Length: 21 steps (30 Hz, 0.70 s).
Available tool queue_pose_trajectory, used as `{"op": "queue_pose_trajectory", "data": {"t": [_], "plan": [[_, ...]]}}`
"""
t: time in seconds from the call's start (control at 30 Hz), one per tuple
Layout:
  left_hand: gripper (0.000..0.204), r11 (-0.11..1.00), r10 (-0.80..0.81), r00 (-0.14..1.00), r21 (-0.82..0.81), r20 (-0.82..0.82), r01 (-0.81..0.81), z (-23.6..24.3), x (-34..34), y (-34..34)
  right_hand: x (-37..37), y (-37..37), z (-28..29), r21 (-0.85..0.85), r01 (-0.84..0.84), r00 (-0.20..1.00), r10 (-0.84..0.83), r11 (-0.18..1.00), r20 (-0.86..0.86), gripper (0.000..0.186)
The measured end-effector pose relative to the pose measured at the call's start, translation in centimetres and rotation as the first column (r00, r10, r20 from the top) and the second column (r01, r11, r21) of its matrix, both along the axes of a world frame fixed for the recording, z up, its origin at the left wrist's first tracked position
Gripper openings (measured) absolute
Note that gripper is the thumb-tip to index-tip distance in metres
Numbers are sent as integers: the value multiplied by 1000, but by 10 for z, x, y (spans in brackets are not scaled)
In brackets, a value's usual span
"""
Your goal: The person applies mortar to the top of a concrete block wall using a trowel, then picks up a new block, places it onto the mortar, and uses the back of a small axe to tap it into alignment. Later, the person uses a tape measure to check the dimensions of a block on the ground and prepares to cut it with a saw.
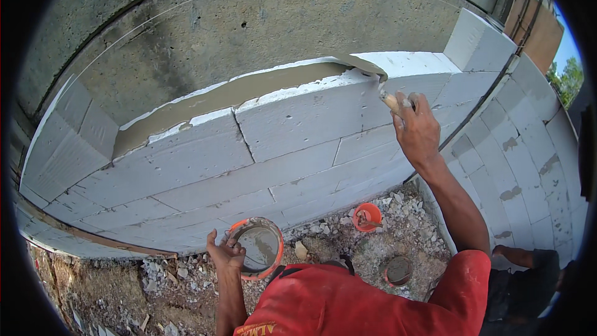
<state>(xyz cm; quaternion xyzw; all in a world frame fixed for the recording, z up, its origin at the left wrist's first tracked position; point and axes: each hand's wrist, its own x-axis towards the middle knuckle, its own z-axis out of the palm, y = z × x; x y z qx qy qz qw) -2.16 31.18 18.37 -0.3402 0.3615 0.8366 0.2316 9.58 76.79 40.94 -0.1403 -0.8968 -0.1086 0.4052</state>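
My right hand [415,134] grips the wooden handle of a trowel [390,101], whose mortar-covered blade lies along the top of the white block wall [292,118], toward its right end. A band of wet grey mortar [205,93] runs leftward from the blade along that top course. Low at the centre, my left hand [227,252] has its fingers curled on the left rim of an orange bucket [278,252] with wet grey mortar inside. Single raised blocks stand at the left end [68,137] and the right end [474,43] of the course.
Concrete wall [249,18] behind, with a thin line stretched across. Another block wall [522,162] at right, beside which a person in dark clothing [522,280] bends. A small red bucket [367,213] and a mortar-filled container [398,269] stand on rubble-strewn ground [155,283].
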Motion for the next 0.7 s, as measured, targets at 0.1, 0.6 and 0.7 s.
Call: {"op": "queue_pose_trajectory", "data": {"t": [0.1,0.6,0.7], "plan": [[55,995,-102,995,-12,8,102,-13,-2,5,-17,-18,-44,-70,87,995,-90,994,-49,48],[39,960,-275,959,-38,62,278,-58,-3,-64,24,-65,23,-623,-603,733,-38,-498,-679,38],[44,958,-277,960,-63,39,279,-77,1,-90,-19,-119,13,-700,-609,780,-120,-374,-614,36]]}}
